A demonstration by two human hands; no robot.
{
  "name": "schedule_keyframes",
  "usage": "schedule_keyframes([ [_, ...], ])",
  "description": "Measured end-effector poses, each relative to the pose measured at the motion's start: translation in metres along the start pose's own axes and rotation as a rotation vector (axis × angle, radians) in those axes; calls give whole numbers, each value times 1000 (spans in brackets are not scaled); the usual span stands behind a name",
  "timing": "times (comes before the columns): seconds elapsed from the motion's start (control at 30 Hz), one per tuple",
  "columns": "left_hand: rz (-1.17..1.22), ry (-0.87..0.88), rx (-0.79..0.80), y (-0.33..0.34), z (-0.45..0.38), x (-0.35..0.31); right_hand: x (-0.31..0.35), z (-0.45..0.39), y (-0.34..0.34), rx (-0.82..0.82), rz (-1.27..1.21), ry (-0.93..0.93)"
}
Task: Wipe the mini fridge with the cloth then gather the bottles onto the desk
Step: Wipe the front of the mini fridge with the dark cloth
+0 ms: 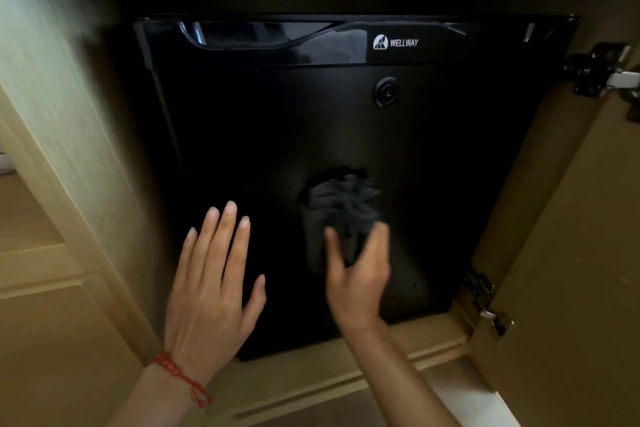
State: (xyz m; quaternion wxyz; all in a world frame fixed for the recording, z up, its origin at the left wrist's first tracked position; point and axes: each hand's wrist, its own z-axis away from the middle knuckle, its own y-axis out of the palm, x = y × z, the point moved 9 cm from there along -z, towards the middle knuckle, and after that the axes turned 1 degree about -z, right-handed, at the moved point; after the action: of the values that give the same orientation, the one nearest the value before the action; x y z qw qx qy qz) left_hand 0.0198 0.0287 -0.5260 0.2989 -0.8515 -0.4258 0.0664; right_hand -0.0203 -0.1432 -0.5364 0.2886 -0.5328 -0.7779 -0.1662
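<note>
The open cabinet door [568,218] hems the mini fridge [311,121] on the right; its front stands unobstructed.

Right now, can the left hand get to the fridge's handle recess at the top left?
Probably yes. The left hand lies flat and empty low on the fridge door, and nothing stands between it and the handle recess. The right hand holds the cloth off to the side.

Mini fridge [346,135] inside cabinet recess, door shut. Cabinet door [568,253] swung open at right, hinges [485,302] on its inner edge. Left hand [211,288] flat on fridge door, lower left. Right hand [360,274] just beside it, pressing cloth [341,208] to door's lower middle. Lock [385,92] above cloth.
</note>
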Motion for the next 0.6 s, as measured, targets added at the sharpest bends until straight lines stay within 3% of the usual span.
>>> schedule_keyframes([
  [0.1, -21, 34, 51, 12, 12, -6, 8, 7, 18, 162, -58, -101],
  [0.23, -42, 45, 96, 28, 20, -7, -8, -6, -2, 128, 39, -158],
  [0.47, -71, 64, 123, 36, 24, -4, -84, -20, -71, -169, 82, 259],
  [0.6, -75, 64, 121, 37, 23, -4, -80, -11, -63, -209, 37, 307],
])
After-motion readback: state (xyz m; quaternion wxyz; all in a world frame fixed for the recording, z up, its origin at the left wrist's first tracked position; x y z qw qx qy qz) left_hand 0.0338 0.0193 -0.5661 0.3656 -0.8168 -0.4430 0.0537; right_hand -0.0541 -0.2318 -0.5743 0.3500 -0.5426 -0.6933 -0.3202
